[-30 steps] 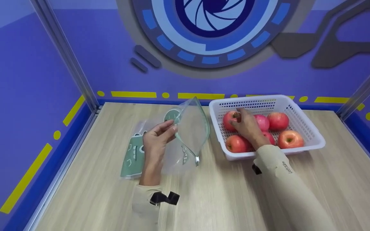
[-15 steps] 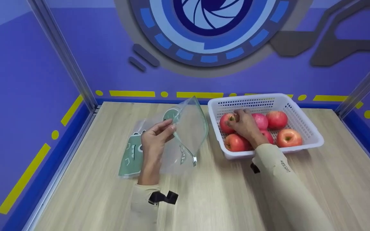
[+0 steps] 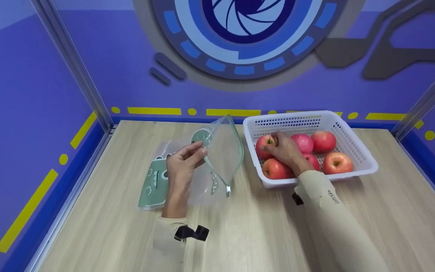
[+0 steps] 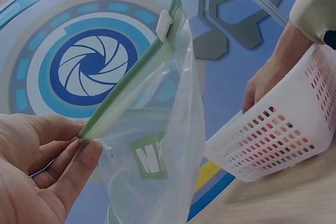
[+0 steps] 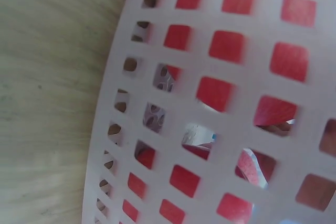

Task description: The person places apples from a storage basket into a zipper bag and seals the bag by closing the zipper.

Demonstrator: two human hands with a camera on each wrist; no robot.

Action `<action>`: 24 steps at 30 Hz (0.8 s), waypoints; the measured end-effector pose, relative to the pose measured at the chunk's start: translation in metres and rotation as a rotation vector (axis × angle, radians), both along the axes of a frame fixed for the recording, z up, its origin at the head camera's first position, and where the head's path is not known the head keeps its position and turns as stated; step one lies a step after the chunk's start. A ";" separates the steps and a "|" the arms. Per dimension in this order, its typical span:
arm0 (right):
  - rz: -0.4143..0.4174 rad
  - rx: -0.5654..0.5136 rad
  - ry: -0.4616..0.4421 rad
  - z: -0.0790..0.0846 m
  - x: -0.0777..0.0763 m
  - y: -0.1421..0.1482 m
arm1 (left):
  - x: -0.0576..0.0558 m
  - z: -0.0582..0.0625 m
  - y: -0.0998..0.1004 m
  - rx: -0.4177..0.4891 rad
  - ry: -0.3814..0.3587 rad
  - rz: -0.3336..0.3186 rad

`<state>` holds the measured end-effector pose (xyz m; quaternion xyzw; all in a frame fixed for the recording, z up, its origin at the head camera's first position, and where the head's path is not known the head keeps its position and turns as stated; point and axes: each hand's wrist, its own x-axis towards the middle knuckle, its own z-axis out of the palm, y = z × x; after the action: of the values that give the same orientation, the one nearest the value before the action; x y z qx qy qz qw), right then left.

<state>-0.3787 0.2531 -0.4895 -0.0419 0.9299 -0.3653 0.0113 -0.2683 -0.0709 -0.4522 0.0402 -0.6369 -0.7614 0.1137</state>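
A blue and purple wall (image 3: 100,68) stands behind a pale wooden table (image 3: 240,234). On the right part of the table is a white plastic basket (image 3: 347,141), rectangular, with walls full of small holes. In the right wrist view this wall fills most of the picture, and its holes appear nearly square, with red behind many of them; the head view does not show them so near.

Left of the basket, the left hand (image 3: 181,162) holds a clear plastic bag (image 3: 221,160) by its green border, pinched between thumb and fingers. The bag's mouth gapes toward the basket, in the form of a leaf. Left of this hand, a green-printed plastic piece (image 3: 155,185) lies flat on the table.

The right hand (image 3: 287,149) is inside the basket, its thumb and fingers bent around a red apple (image 3: 265,146) at the left; in the right wrist view I cannot make out this grip. Five other apples (image 3: 337,163) are visible, from deep pink to yellowish red, smooth and shiny.

Only the left wrist view shows clearly a green block (image 4: 148,156) with white letters on the bag. The smallest is the white slider (image 4: 164,25), at one end of the border.
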 end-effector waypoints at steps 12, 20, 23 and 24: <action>-0.006 -0.010 0.031 0.005 0.000 -0.001 | -0.001 0.000 0.001 -0.010 -0.011 -0.006; -0.038 -0.092 0.092 0.008 0.003 -0.001 | 0.000 -0.001 0.000 -0.008 -0.022 -0.010; -0.063 -0.137 0.123 0.012 0.005 -0.002 | 0.000 -0.001 0.000 -0.001 -0.016 -0.013; -0.072 -0.152 0.140 0.014 0.005 -0.002 | 0.000 -0.001 0.000 -0.001 -0.014 -0.015</action>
<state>-0.3737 0.2511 -0.4757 -0.0348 0.8988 -0.4313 -0.0699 -0.2683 -0.0714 -0.4535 0.0407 -0.6382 -0.7618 0.1037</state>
